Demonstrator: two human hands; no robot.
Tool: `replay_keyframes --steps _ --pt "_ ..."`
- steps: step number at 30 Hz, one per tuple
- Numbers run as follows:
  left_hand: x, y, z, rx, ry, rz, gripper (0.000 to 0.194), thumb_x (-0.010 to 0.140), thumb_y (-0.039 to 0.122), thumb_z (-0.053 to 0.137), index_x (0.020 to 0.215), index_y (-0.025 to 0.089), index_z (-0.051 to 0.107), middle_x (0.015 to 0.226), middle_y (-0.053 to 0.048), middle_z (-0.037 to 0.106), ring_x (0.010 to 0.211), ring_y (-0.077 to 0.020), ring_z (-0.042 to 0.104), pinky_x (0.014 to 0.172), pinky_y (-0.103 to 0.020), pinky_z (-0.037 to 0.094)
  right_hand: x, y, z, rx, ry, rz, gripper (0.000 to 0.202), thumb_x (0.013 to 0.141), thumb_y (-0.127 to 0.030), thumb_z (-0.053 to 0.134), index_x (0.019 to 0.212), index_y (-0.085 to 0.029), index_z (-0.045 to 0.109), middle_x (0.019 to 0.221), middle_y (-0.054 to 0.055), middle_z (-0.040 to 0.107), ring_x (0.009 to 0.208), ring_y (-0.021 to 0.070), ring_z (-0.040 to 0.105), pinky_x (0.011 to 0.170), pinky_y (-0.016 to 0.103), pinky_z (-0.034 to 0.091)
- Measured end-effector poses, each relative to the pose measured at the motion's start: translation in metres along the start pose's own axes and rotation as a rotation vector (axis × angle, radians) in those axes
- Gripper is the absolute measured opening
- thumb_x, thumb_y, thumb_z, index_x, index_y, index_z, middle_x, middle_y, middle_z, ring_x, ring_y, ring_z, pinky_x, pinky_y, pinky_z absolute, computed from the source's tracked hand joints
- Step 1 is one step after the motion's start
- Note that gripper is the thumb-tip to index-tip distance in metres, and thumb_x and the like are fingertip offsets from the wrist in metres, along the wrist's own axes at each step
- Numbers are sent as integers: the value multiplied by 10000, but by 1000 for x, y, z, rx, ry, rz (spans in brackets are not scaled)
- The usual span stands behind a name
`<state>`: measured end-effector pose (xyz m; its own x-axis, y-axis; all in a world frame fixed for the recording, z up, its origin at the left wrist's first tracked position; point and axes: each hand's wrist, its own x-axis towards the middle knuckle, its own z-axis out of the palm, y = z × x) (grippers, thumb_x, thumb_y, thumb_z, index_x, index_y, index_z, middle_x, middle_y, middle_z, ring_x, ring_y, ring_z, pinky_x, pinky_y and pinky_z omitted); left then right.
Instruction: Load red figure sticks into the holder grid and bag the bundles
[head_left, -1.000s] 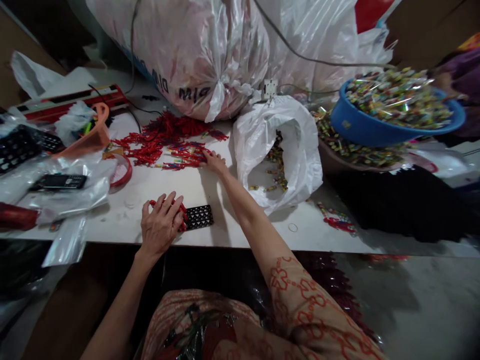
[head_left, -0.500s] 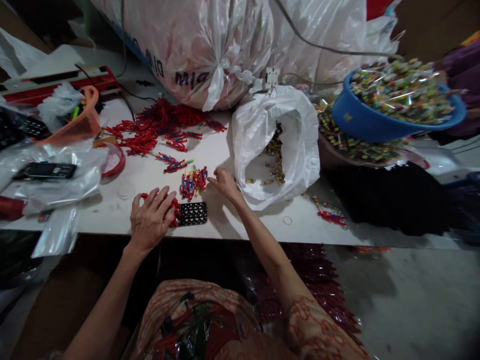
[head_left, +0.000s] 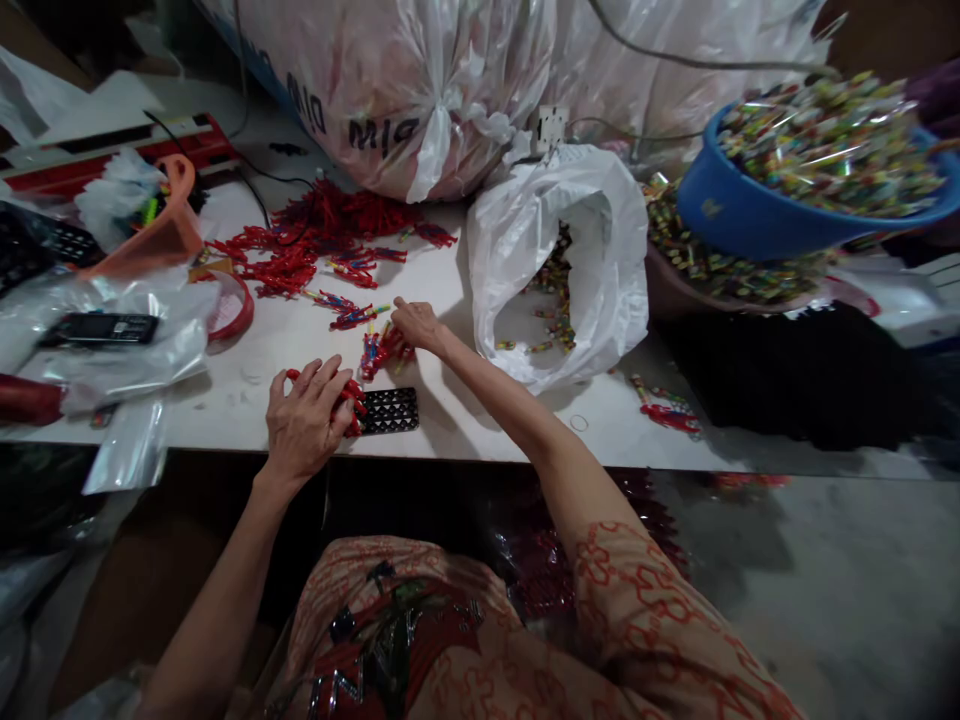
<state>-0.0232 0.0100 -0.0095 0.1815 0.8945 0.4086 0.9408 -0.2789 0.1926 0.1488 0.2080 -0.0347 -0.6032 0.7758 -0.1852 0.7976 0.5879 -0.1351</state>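
Note:
My left hand (head_left: 306, 420) is closed round several red figures (head_left: 354, 400) at the left end of a black perforated tray (head_left: 391, 410), near the table's front edge. Just beyond the tray lies a small bunch of red and blue figures (head_left: 381, 352). My right hand (head_left: 417, 325) is over the far side of that bunch, its fingers bent together; whatever is between the fingertips is too small to make out. A larger heap of red figures (head_left: 330, 225) spreads behind, with loose ones at its near side.
A white bag (head_left: 510, 260) with small colourful pieces stands open right of my right hand. Beyond it, a blue basin (head_left: 750, 215) is heaped with wrapped pieces. At left are an orange basket (head_left: 169, 235), a red tape roll (head_left: 238, 310) and a phone (head_left: 109, 328).
My right hand has moved left and away from me, from beside the small bunch to over its far side. My left hand stays at the tray. The view has shifted slightly.

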Motion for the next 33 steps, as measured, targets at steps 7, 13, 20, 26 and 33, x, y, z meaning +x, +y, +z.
replay_keyframes --steps 7,13,20,26,33 --pt "0 0 1 -28 -17 -12 410 943 356 420 1315 270 571 1394 -83 584 1267 -282 538 1094 -487 262 -52 -9 29 671 216 285 206 768 -152 530 969 -141 574 925 74 632 805 193 583 717 295 459" --pt "2 2 -1 -20 -11 -19 386 954 359 409 1285 267 587 1382 -78 595 1262 -273 543 1096 -479 271 -98 -72 72 1376 -31 167 102 679 -184 585 738 -188 503 622 -43 523 596 126 531 611 247 478" --pt "0 3 -3 -42 -31 -26 403 959 376 406 1324 293 556 1398 -64 583 1297 -266 513 1136 -500 218 -110 -97 65 608 -33 57 223 805 -186 577 1017 -171 644 1068 100 673 958 239 644 796 305 484" --pt "-3 20 -4 6 -37 -129 519 934 499 438 1375 235 513 1455 -127 516 1363 -356 427 1146 -617 110 -98 -92 42 394 -234 -102 228 869 -154 540 1024 -152 708 1062 102 703 901 214 658 744 274 474" --pt "2 21 -3 15 -58 -155 510 941 430 387 1374 195 518 1461 -146 505 1354 -351 440 1119 -569 223 -26 -35 4 167 32 136 347 872 -33 433 1114 -88 675 1244 187 615 1057 250 645 850 322 490"
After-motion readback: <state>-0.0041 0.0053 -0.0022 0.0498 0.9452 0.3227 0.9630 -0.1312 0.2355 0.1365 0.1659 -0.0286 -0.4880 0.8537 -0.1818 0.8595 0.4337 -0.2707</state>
